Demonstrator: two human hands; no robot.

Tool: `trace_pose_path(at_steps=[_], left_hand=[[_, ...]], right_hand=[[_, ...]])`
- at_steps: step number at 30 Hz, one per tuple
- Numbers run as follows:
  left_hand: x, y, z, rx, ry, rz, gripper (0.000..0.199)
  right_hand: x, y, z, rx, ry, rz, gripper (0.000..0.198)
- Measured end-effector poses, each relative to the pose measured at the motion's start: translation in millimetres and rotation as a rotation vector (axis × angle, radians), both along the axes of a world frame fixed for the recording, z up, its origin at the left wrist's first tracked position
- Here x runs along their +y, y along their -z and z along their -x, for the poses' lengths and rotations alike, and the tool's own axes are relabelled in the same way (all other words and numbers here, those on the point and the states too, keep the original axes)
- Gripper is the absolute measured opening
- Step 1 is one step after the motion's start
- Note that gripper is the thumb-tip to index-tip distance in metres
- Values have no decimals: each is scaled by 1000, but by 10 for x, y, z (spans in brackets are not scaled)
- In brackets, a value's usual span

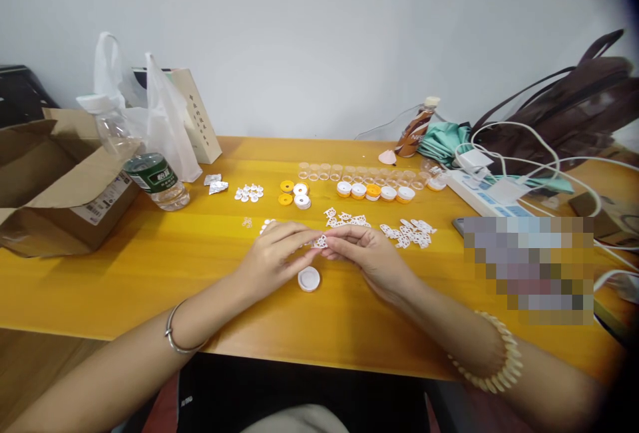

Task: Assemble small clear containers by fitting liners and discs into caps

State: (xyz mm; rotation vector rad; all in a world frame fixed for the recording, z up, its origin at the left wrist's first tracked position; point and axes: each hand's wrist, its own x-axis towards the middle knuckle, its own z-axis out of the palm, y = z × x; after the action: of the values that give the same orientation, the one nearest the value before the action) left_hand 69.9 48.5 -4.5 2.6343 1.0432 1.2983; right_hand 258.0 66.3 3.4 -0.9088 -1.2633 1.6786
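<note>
Between the fingertips of my two hands is a small white openwork plastic piece (320, 241). My left hand (277, 253) pinches it from the left, and my right hand (367, 253) grips its right side. Just below them a round white cap (309, 279) lies flat on the table. Behind my right hand are similar white openwork pieces (344, 219), with another heap of white pieces (408, 232) to the right. Some small white parts (268, 225) show partly behind my left hand.
Farther back stand clear round cups (324, 171), white and orange caps (373, 191), stacked discs (301, 196) and white knobs (248, 193). At left are a water bottle (154, 177) and a cardboard box (64, 187); at right, a power strip (486, 197) with cables and a brown bag (559, 114).
</note>
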Motion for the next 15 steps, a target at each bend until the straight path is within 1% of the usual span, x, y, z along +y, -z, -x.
trace_pose_path(at_steps=[2,5,8,10,12,13,15], left_hand=[[2,7,4,-7,10,19,27],[5,11,3,-76,41,67,25],[-5,-11,-19,-175,52,174,24],[-13,-38,-42,-252,9,292,23],[-13,-62,-64,-331,-38,459,20],[-11,-71,-71,-360,-44,548,19],[-2,-79,-78,-399,-9,701,16]], right_hand=[[-5,3,9,13,8,-9,16],[-4,9,13,23,17,-12,15],[-2,12,7,20,28,-21,14],[-3,13,0,18,27,-30,14],[-8,14,-5,17,26,-36,14],[-10,15,-6,17,28,-39,15],[-14,17,-7,16,37,-47,15]])
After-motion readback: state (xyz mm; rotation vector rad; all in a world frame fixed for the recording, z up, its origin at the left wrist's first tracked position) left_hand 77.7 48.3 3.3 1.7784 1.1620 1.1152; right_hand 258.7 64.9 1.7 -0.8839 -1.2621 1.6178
